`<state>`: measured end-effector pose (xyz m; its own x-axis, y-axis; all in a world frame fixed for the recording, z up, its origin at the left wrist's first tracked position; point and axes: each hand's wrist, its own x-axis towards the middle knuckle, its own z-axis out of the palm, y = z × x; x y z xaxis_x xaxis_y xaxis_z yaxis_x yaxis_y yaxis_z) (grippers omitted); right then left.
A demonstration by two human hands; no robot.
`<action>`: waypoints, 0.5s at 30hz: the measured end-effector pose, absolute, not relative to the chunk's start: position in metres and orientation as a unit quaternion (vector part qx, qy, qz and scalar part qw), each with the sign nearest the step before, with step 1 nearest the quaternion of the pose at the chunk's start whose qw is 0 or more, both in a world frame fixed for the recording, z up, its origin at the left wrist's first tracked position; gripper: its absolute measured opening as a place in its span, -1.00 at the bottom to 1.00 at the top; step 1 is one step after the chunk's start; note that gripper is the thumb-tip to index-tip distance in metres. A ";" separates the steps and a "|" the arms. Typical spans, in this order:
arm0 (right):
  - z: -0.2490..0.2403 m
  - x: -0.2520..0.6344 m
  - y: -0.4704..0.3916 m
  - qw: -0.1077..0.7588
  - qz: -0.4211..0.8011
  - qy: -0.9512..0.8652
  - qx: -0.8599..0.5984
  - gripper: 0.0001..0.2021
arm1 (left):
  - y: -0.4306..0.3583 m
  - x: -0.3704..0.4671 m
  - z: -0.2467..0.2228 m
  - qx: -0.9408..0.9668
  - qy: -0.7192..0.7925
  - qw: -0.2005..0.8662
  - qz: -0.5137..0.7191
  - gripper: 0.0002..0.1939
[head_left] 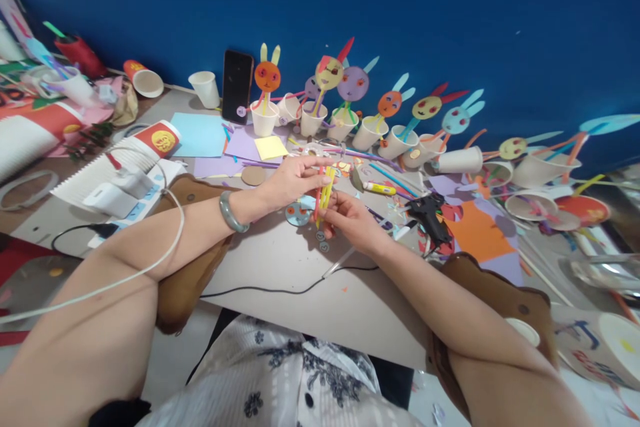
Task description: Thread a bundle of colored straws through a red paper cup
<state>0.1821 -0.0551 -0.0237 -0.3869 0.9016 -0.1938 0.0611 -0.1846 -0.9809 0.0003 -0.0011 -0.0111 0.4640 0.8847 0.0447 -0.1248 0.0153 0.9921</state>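
Note:
In the middle of the table my left hand [299, 181] pinches the upper part of a small bundle of thin yellow and red strips [326, 195]. My right hand [354, 219] has its fingers closed on the lower part of the same bundle. Whether the strips are straws or pipe cleaners, I cannot tell. Just beneath the hands lies a round light-blue paper face [299, 212] with orange eyes, partly covered by the fingers. Small round pale-blue pieces [323, 243] with dark marks rest on the table below my right hand.
Paper rabbit heads stand in white cups [313, 119] along the blue wall, beside a black phone [237, 85]. A black glue gun [429, 219] and a yellow marker [379, 188] lie to the right. A white cable [173, 240] crosses my left forearm near a power strip [143, 205].

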 end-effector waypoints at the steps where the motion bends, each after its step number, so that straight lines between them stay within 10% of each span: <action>1: -0.024 0.182 -0.055 0.336 0.628 -0.545 -0.443 -0.56 | -0.001 0.000 -0.011 0.572 0.331 0.635 0.399 -0.62; 15: -0.023 0.185 -0.051 0.375 0.610 -0.524 -0.461 -0.50 | 0.002 0.001 -0.007 0.473 0.337 0.739 0.342 -0.79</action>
<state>0.1849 -0.0514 -0.0230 -0.2933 0.9411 -0.1680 0.0256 -0.1680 -0.9855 0.0014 0.0021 -0.0073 0.5384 0.8242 -0.1755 -0.1863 0.3195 0.9291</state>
